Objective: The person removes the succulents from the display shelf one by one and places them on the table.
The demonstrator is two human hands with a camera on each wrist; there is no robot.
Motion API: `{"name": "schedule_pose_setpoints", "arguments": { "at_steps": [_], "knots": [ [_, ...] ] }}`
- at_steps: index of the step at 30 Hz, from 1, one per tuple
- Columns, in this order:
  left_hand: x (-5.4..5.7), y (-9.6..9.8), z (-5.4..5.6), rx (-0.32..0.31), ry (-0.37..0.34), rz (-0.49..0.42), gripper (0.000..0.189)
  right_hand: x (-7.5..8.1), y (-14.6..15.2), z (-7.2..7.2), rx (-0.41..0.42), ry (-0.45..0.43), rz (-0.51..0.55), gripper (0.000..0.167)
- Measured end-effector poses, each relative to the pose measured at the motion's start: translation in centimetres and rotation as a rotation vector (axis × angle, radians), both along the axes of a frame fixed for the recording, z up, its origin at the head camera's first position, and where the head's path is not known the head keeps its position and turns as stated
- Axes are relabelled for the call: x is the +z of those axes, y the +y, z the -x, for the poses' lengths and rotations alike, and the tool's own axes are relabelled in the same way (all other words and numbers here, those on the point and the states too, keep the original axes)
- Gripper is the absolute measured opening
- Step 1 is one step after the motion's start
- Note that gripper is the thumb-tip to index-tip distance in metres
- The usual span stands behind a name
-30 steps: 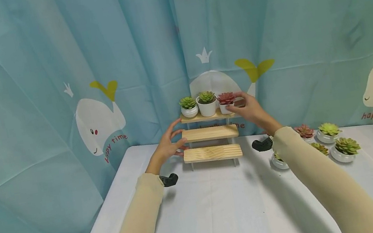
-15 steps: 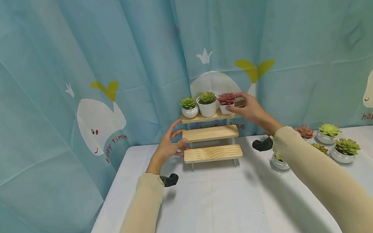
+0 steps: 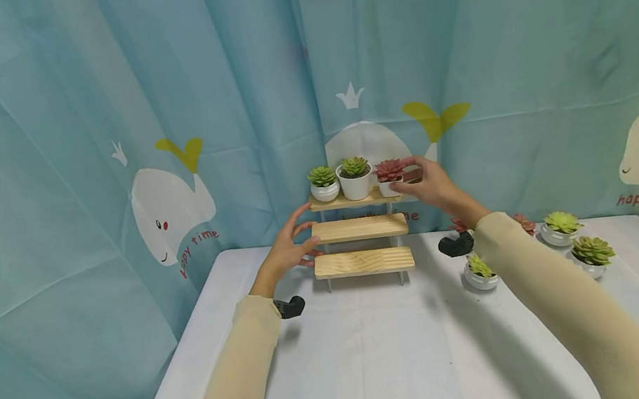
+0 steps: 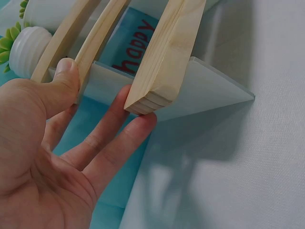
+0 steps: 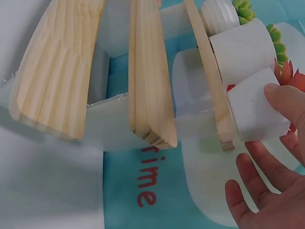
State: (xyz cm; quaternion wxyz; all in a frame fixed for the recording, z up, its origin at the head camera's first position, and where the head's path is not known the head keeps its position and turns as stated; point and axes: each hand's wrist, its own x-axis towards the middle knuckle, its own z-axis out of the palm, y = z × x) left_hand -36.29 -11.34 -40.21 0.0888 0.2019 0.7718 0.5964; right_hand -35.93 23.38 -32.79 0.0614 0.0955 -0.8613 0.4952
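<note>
A three-tier wooden plant stand (image 3: 359, 227) with clear side panels stands on the table. Along its top shelf are a green succulent in a round white pot (image 3: 324, 187), one in a taller white pot (image 3: 355, 179), and a red succulent in a squarish white pot (image 3: 390, 177). My right hand (image 3: 435, 186) pinches that last pot between thumb and fingers at the shelf's right end; in the right wrist view the pot (image 5: 259, 107) sits tilted at the shelf edge. My left hand (image 4: 71, 138) holds the stand's left side, its thumb on the middle shelf and fingertips at the bottom shelf's end.
More succulents in white pots, such as a green one (image 3: 591, 253) and a yellow-green one (image 3: 562, 226), sit on the right of the table, partly behind the right sleeve (image 3: 558, 300). A blue whale-print curtain (image 3: 263, 95) hangs close behind the stand.
The right hand and forearm have shifted slightly to the right, and the red succulent's pot with them. More of the yellow-green plant beside the sleeve now shows. The left hand stays put.
</note>
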Motion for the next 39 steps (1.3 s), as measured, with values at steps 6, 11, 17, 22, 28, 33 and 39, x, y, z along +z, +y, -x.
{"name": "schedule_pose_setpoints", "arguments": {
  "at_steps": [6, 11, 17, 22, 28, 33, 39],
  "knots": [
    [-0.2, 0.0, 0.2, -0.004, 0.006, 0.0, 0.078, 0.5, 0.2, -0.3, 0.018, -0.002, -0.017, 0.068],
    [-0.1, 0.0, 0.2, -0.005, -0.002, -0.002, 0.077, 1.2, 0.2, -0.7, 0.028, -0.009, -0.017, 0.069],
    [0.1, -0.1, 0.2, -0.006, 0.002, 0.01, 0.077, 2.1, 0.2, -1.4, 0.045, -0.012, -0.022, 0.07],
    [0.1, -0.1, 0.3, 0.003, -0.001, 0.005, 0.077, 2.7, 0.2, -1.9, 0.058, -0.004, -0.023, 0.071],
    [0.1, -0.1, 0.2, 0.01, -0.005, 0.012, 0.077, 2.9, 0.2, -2.1, 0.063, 0.006, -0.026, 0.071],
    [0.0, -0.1, 0.2, 0.014, -0.008, 0.013, 0.077, 2.8, 0.4, -2.2, 0.064, 0.021, -0.035, 0.069],
    [0.0, 0.0, 0.2, 0.01, -0.012, 0.005, 0.077, 2.8, 0.7, -2.6, 0.07, 0.043, -0.056, 0.066]
  ]
}}
